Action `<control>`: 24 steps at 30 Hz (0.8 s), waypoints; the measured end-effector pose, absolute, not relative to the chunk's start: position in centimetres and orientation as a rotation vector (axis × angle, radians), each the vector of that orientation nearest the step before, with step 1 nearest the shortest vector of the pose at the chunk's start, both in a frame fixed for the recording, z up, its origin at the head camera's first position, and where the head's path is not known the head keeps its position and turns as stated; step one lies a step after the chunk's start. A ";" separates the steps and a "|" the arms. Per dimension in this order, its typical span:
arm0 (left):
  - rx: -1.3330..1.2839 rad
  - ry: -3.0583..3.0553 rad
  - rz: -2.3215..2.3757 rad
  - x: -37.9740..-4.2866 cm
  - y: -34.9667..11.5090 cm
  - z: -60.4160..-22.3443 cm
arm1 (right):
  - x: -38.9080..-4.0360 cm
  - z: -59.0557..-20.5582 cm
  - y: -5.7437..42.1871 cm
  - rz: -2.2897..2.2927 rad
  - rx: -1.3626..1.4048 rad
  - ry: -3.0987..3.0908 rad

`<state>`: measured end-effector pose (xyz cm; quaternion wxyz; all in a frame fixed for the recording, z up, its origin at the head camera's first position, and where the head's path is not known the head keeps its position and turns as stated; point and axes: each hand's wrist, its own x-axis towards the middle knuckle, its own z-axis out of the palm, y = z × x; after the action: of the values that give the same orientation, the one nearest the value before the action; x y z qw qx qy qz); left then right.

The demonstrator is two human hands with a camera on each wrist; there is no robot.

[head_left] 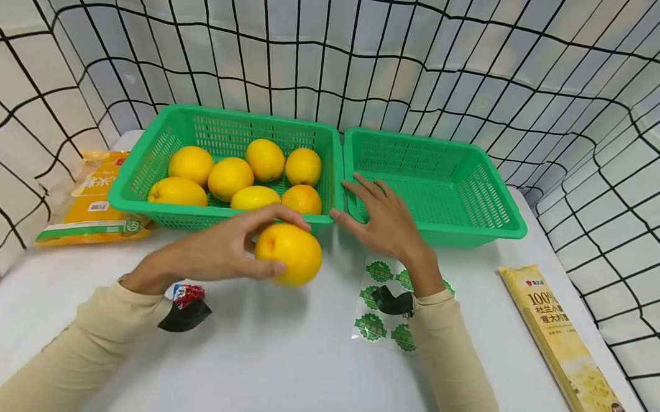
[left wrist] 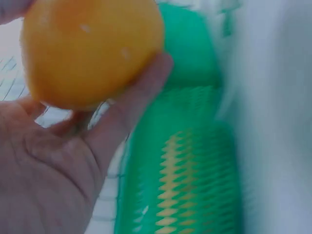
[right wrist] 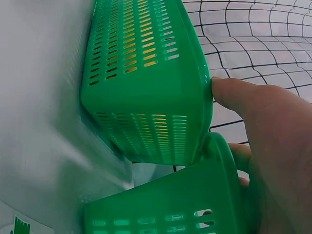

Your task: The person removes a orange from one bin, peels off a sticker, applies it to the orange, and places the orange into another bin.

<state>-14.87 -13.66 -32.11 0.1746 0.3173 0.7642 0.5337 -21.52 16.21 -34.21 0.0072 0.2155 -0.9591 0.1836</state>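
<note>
In the head view my left hand (head_left: 227,241) grips an orange (head_left: 288,255) above the table, just in front of the left green basket (head_left: 228,115). The left wrist view shows the thumb and fingers around this orange (left wrist: 92,53). Several yellow-orange fruits (head_left: 230,179) lie in the left basket. My right hand (head_left: 385,224) reaches over the near left corner of the right green basket (head_left: 435,236), its fingers spread. From the right wrist, a fingertip (right wrist: 222,90) touches the rim of the left basket (right wrist: 146,92); other fingers are partly hidden behind the right basket (right wrist: 170,195).
A yellow food bag (head_left: 95,200) lies left of the baskets. Under the right forearm is a sheet of green stickers (head_left: 371,326); a long noodle packet (head_left: 568,355) lies to the right. A red-and-blue wrapper (head_left: 188,295) shows by the left wrist. Black netting (head_left: 327,44) encloses the table.
</note>
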 end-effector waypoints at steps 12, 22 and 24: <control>1.173 2.589 1.182 -13.7 -10.2 -38.8 | -21.7 -33.9 16.4 0.566 0.671 -2.996; 0.998 2.633 1.049 -14.2 -12.6 -38.1 | -20.9 -33.8 17.2 0.644 0.789 -2.892; 0.984 2.647 1.045 -14.3 -12.4 -38.2 | -20.0 -33.7 18.0 0.690 0.793 -2.827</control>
<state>-14.27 -12.42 -38.21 0.0655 0.3260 0.8772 0.3463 -19.99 18.00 -33.72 0.0628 0.2626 -0.9354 0.2284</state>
